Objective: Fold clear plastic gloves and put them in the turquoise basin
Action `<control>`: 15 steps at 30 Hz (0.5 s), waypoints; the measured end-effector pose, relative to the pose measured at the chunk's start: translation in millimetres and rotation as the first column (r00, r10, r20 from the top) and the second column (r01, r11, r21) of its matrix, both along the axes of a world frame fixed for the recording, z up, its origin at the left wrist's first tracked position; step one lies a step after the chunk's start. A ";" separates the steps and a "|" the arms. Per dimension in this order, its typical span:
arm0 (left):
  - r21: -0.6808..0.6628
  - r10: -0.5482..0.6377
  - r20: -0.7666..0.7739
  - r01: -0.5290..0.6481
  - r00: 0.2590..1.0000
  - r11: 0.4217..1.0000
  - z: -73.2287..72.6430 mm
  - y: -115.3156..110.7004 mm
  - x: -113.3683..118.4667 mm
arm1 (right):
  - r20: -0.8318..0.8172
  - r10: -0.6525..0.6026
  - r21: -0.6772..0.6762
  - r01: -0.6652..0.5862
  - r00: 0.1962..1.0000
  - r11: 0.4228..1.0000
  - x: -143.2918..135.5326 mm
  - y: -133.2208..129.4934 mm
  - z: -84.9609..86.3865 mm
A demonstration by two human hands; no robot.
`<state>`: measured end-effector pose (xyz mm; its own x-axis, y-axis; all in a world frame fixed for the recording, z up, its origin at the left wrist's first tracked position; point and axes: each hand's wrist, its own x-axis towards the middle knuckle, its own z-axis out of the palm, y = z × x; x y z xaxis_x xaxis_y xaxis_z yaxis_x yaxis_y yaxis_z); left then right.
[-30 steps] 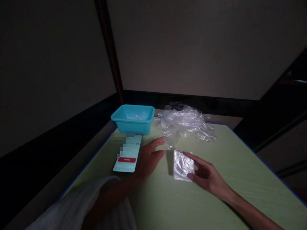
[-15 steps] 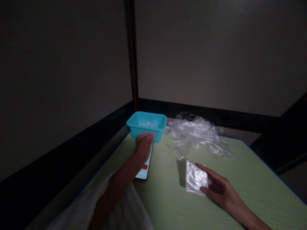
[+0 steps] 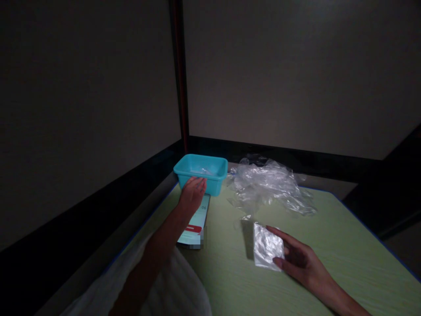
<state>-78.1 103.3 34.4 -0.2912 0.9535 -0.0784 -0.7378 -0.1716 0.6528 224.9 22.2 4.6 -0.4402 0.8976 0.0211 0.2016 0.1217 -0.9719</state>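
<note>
My right hand (image 3: 297,259) grips a folded square of clear plastic (image 3: 267,246) between thumb and fingers, at the right front of the table. Over at the left, my left hand (image 3: 193,193) reaches to the near wall of a turquoise basket (image 3: 215,186); its fingers are close together, and whether they hold anything is hidden. Some clear plastic (image 3: 204,171) lies inside the basket. Beneath my left hand and forearm lies a phone (image 3: 199,219) with a lit screen, partly covered by them.
A loose heap of crumpled clear plastic bags (image 3: 269,182) spreads over the back of the green table (image 3: 233,272). Walls (image 3: 279,79) meet in a corner behind it. Pale cloth (image 3: 177,289) covers the front left.
My left hand has shifted slightly left along the basket's near wall, uncovering more of the phone screen. My right hand and the folded plastic have barely moved.
</note>
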 end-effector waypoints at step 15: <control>-0.073 0.080 0.101 -0.073 0.992 0.995 26.6 -15.9 20.1 | 0.061 -0.070 0.085 0.065 0.996 0.994 -3.3 -2.6 7.8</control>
